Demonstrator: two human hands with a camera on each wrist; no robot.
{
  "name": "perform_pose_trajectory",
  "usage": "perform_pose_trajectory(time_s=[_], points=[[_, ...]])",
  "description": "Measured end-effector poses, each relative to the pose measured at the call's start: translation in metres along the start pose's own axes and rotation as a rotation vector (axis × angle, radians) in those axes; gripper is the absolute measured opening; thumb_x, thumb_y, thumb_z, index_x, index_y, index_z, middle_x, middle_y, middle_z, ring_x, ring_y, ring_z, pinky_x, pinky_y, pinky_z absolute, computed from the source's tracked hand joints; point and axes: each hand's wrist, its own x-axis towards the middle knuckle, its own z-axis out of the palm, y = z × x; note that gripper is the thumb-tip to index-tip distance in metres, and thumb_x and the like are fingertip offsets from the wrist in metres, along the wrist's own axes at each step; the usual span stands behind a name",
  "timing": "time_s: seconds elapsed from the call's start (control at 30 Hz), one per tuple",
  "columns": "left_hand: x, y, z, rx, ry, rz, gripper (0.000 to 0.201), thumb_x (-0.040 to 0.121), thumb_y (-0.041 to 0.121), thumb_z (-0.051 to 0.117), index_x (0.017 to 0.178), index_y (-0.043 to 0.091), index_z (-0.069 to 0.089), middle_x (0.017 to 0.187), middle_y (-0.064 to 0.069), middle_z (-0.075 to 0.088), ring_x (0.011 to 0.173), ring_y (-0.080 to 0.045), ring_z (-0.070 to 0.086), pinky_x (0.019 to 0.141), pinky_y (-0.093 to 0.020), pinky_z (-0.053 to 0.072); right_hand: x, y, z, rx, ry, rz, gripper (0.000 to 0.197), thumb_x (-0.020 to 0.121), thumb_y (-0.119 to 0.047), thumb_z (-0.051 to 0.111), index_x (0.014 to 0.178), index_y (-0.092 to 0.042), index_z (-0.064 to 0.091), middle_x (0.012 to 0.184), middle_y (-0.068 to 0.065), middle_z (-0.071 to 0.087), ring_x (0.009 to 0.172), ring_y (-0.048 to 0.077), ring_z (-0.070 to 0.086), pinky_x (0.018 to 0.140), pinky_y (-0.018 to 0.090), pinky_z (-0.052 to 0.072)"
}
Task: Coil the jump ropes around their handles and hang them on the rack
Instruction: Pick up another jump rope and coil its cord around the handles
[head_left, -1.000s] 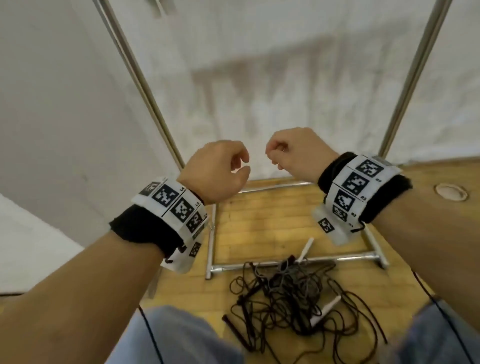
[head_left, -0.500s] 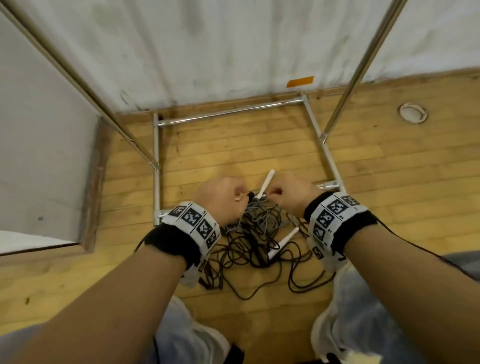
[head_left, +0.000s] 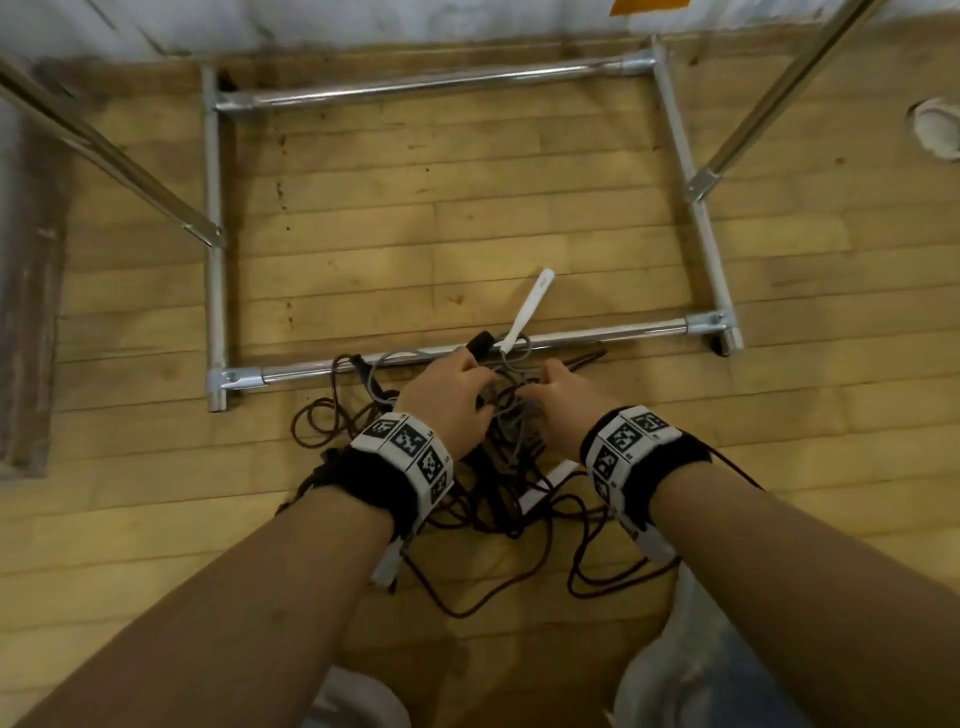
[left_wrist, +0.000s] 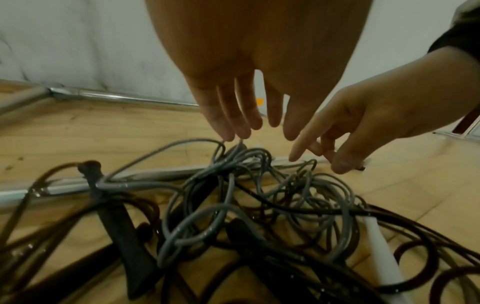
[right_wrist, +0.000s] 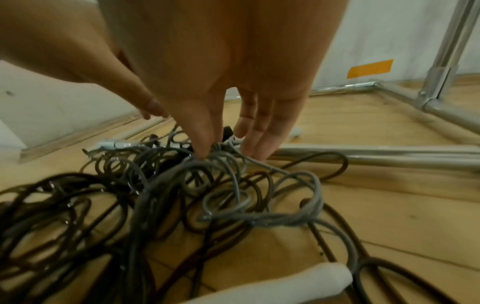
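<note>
Head view shows the left hand (head_left: 448, 391) and right hand (head_left: 567, 401) side by side, low over a tangled heap of jump ropes (head_left: 498, 467) on the wooden floor (head_left: 363, 249). Both hands have fingers extended and only loosely bent; the fingertips (right_wrist: 205, 152) of the right touch the grey rope (right_wrist: 233, 185) but nothing is gripped yet. Dark ropes (left_wrist: 78, 216) lie knotted through the grey one, with a white handle (head_left: 530, 306) poking out on the far side across the rack's near base bar (head_left: 623, 332). The rack (head_left: 213, 234) frames the floor beyond. My worry: pulling one strand now would likely tighten the snarl, or drag the whole heap, since loops cross each other and the bar.
</note>
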Motion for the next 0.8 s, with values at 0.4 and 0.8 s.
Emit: perform_pose_trajectory(time_s=[0.4, 0.8], points=[[0.023, 0.006, 0.016, -0.232, -0.088, -0.043, 0.016, 0.091, 0.028, 0.057, 0.095, 0.022, 0.071, 0.086, 0.005, 0.056, 0.084, -0.017, 0.058, 0.068, -0.029, 0.044, 0.011, 0.014, 0.007, 0.525, 0.222, -0.008, 0.007, 0.087, -0.025, 0.061, 0.08, -0.026, 0.062, 0.077, -0.009, 0.059, 0.081, 0.015, 0.057, 0.069, 0.029, 0.046], [-0.018, 0.045, -0.079, -0.301, 0.161, -0.073, 0.033, 0.083, 0.027, 0.063, 0.063, 0.022, 0.036, 0.06, 0.004, 0.043, 0.056, -0.016, 0.041, 0.05, -0.028, 0.03, -0.039, -0.026, -0.082, 0.681, 0.431, -0.189, 0.017, 0.087, -0.023, 0.064, 0.079, -0.008, 0.062, 0.073, 0.004, 0.058, 0.068, 0.016, 0.053, 0.062, 0.031, 0.042]])
